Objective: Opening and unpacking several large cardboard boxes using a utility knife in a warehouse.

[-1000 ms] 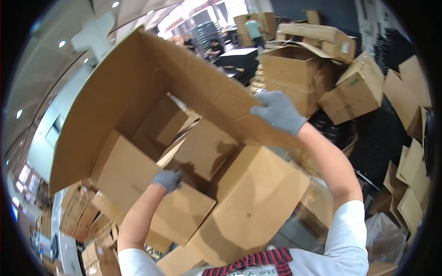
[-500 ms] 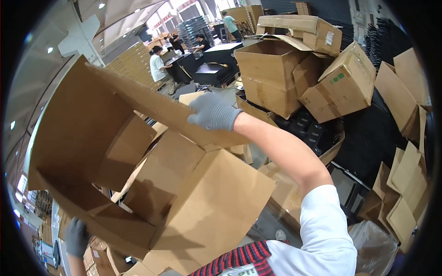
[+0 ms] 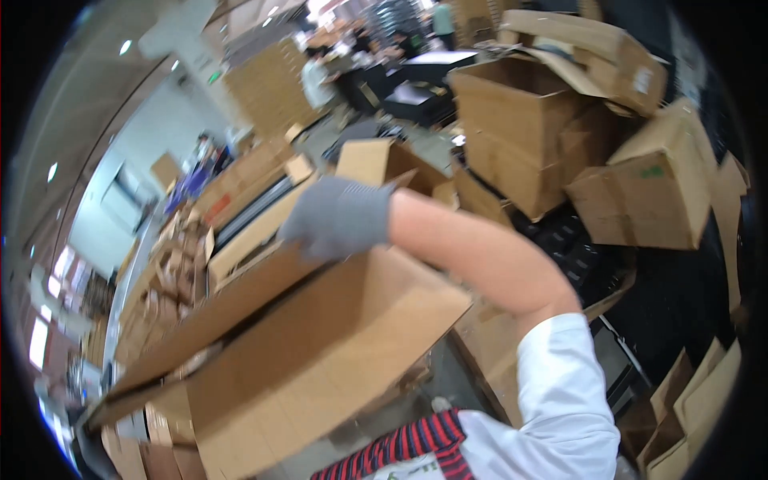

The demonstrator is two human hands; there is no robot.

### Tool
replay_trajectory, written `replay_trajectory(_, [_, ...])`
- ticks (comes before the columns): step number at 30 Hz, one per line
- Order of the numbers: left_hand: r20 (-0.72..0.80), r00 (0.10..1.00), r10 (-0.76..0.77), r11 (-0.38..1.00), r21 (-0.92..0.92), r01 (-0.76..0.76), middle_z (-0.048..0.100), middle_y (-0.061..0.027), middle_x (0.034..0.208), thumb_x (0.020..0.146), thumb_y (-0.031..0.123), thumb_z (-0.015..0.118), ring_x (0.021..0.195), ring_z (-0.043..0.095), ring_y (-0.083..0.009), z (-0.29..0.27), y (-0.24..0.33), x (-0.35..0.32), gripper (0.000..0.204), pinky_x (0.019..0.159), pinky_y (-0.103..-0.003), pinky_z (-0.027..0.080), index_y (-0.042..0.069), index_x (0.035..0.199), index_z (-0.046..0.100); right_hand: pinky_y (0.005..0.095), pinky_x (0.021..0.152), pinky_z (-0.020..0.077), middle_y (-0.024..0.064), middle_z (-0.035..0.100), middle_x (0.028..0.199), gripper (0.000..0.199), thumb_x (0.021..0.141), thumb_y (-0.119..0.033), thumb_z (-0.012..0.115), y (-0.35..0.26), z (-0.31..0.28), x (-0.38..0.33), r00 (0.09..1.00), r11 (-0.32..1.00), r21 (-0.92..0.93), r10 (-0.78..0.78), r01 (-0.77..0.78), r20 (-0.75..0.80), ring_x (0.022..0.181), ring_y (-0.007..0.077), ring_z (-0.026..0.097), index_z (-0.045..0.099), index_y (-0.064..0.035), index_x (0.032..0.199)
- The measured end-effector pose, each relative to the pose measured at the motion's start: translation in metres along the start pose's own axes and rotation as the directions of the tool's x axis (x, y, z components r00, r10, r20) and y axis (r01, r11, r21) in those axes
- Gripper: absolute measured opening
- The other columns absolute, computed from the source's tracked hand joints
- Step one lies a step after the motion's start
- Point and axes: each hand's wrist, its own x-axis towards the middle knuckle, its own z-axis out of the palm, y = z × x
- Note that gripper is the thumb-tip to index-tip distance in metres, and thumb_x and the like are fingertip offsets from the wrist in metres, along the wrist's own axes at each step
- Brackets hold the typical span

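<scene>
A large brown cardboard box (image 3: 328,352), partly flattened, is held slanting across the lower middle in front of me. My right hand (image 3: 340,218), in a grey knit glove, is closed over the box's upper edge, its fingertips blurred and partly hidden. At the lower left my left hand (image 3: 94,448), also gloved, grips the far left end of the box; only part of it shows in the dim rim of the picture.
Open cardboard boxes (image 3: 512,128) are piled at the right over black parts (image 3: 572,244). Folded cardboard (image 3: 696,408) stands at the lower right. More cartons and crumpled brown paper (image 3: 172,280) lie at the left. A person in a light shirt (image 3: 318,80) is at the back near black tables.
The box has swung down and folded flatter; its open inside no longer faces me. My right hand has moved slightly left, and my left hand has dropped lower left. The view has shifted left.
</scene>
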Motion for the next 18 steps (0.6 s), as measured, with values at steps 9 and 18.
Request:
replay_trajectory(9, [0.129, 0.986, -0.103, 0.989, 0.118, 0.088, 0.061, -0.0159, 0.082, 0.076, 0.007, 0.061, 0.078, 0.06, -0.0224, 0.038, 0.031, 0.079, 0.024, 0.07, -0.033, 0.045, 0.0, 0.098, 0.054, 0.0389, 0.085, 0.0402, 0.0143, 0.049, 0.117, 0.086, 0.063, -0.05, 0.069, -0.033, 0.066, -0.098, 0.941, 0.981, 0.191, -0.079, 0.016, 0.328, 0.101, 0.0311, 0.052, 0.038, -0.0058, 0.13])
replay_trajectory(18, [0.088, 0.996, 0.012, 0.981, -0.193, 0.005, 0.061, -0.0109, 0.103, 0.079, 0.002, 0.054, 0.092, 0.058, -0.0183, 0.041, -0.043, 0.119, 0.04, 0.082, -0.029, 0.045, 0.001, 0.119, 0.051, 0.0356, 0.088, 0.0424, 0.0138, 0.048, 0.123, 0.066, 0.073, -0.03, 0.068, 0.014, 0.148, -0.191, 0.404, -0.218, 0.76, 0.74, -0.612, 0.538, 0.109, 0.0238, 0.05, 0.042, 0.0025, 0.124])
